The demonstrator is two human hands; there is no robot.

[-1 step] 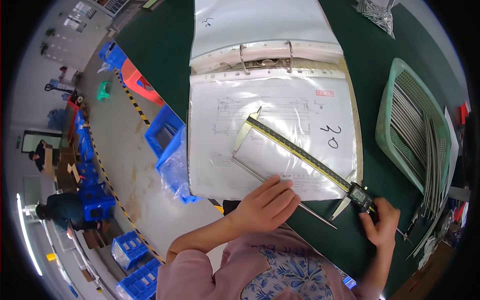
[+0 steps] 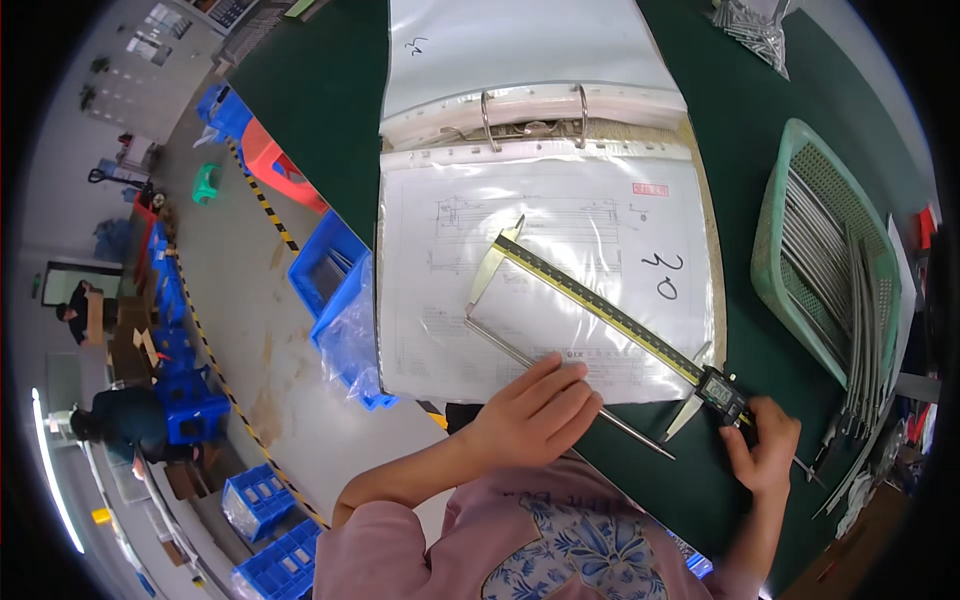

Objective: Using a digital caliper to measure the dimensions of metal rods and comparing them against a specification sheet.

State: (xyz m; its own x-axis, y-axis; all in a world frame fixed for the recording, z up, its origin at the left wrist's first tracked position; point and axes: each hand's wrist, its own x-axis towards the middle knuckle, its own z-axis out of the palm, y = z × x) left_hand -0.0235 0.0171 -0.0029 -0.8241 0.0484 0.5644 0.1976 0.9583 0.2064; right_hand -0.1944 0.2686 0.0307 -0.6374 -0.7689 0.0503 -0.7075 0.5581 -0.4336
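Note:
A digital caliper (image 2: 610, 311) with a yellow-edged black beam lies slantwise over a ring binder (image 2: 545, 178), its jaws spread wide. My right hand (image 2: 766, 446) is closed on the caliper's display end, at the lower right of the binder. Below the beam and roughly parallel to it runs a thin metal rod (image 2: 638, 437). My left hand (image 2: 535, 410) holds the rod near its middle, the fingers bent over it. The rod's far left end is at the tip of the fixed jaw; its other end is near the sliding jaw. Sleeved drawing pages are under the tools.
To the right, a green plastic basket (image 2: 768, 235) holds many thin metal rods. A clear bag of small metal parts (image 2: 752, 38) is at the far right of the green table (image 2: 655, 482). Left of the table stand blue bins (image 2: 330, 262) and a red stool (image 2: 275, 168). Two people work farther left.

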